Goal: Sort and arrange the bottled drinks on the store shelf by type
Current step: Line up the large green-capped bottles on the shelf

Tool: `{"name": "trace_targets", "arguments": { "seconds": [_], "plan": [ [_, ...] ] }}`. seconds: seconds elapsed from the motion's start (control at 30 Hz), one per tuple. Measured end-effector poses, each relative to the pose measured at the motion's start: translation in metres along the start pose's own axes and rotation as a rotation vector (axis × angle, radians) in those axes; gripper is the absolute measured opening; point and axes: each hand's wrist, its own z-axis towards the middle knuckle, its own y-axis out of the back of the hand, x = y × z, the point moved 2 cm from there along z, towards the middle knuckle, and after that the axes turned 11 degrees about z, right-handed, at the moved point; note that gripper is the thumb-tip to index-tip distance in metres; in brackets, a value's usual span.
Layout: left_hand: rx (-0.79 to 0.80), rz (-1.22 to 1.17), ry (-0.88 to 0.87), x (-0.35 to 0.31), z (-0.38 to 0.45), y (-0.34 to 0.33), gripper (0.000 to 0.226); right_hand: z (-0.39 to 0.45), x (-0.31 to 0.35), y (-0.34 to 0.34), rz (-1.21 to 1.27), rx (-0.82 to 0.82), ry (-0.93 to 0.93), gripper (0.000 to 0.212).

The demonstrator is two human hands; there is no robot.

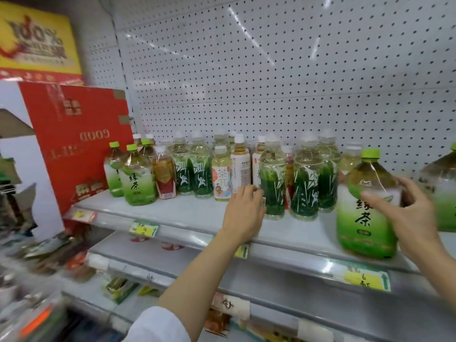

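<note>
On the grey shelf [187, 215] stand mixed drinks: small green tea bottles [138, 178] with green caps at the left, a red-label tea [164, 176], dark-green-label bottles [195, 174], a pale illustrated bottle [221, 178] and a white-label bottle [240, 169]. More dark-green-label bottles [306, 186] stand to the right. My left hand [243, 211] reaches onto the shelf, its fingers curled against the left side of the front dark-green-label bottle [272, 183]. My right hand [407, 213] holds a large green tea bottle [365, 218] at the shelf's front edge, thumb across its label.
A red carton [79, 144] leans at the shelf's left end under a yellow box [37, 38]. Another large green tea bottle [444, 188] stands at the far right. White pegboard [271, 82] backs the shelf. Lower shelves [172, 257] carry price tags and packets.
</note>
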Motion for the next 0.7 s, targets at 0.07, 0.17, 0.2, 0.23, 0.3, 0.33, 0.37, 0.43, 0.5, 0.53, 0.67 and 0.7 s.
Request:
{"name": "trace_targets", "arguments": {
  "seconds": [0.07,0.17,0.2,0.23,0.3,0.33,0.37,0.43,0.5,0.53,0.67,0.7],
  "plan": [
    [-0.008,0.007,0.032,0.029,-0.005,-0.001,0.043,-0.007,0.000,-0.015,0.044,0.042,-0.011,0.098],
    [-0.067,-0.019,0.209,0.091,-0.012,0.000,0.047,-0.018,0.009,-0.048,0.131,0.072,-0.027,0.094],
    [-0.106,-0.038,0.320,0.116,-0.015,0.002,0.050,-0.021,0.012,-0.060,0.168,0.082,-0.029,0.092],
    [-0.147,-0.055,0.447,0.143,-0.018,0.005,0.054,-0.023,0.015,-0.071,0.197,0.087,-0.040,0.089],
    [-0.189,-0.076,0.716,0.200,-0.026,0.012,0.064,-0.026,0.016,-0.093,0.231,0.083,-0.036,0.082],
    [-0.179,-0.109,0.835,0.230,-0.030,0.012,0.068,-0.027,0.016,-0.103,0.241,0.071,-0.019,0.079],
    [-0.171,-0.153,0.930,0.259,-0.032,0.012,0.074,-0.029,0.016,-0.112,0.253,0.067,-0.004,0.078],
    [-0.124,-0.321,1.045,0.314,-0.037,0.001,0.088,-0.035,0.013,-0.131,0.285,0.074,-0.004,0.068],
    [-0.061,-0.581,1.052,0.349,-0.035,-0.008,0.102,-0.041,0.009,-0.151,0.316,0.074,-0.031,0.061],
    [-0.035,-0.703,1.024,0.362,-0.033,-0.013,0.105,-0.045,0.007,-0.158,0.316,0.072,-0.030,0.067],
    [0.108,-0.908,0.900,0.399,-0.028,-0.034,0.124,-0.066,0.002,-0.177,0.289,0.026,0.011,0.063],
    [0.116,-0.944,0.885,0.403,-0.027,-0.040,0.130,-0.071,0.001,-0.180,0.290,0.014,0.008,0.068]
  ]
}}
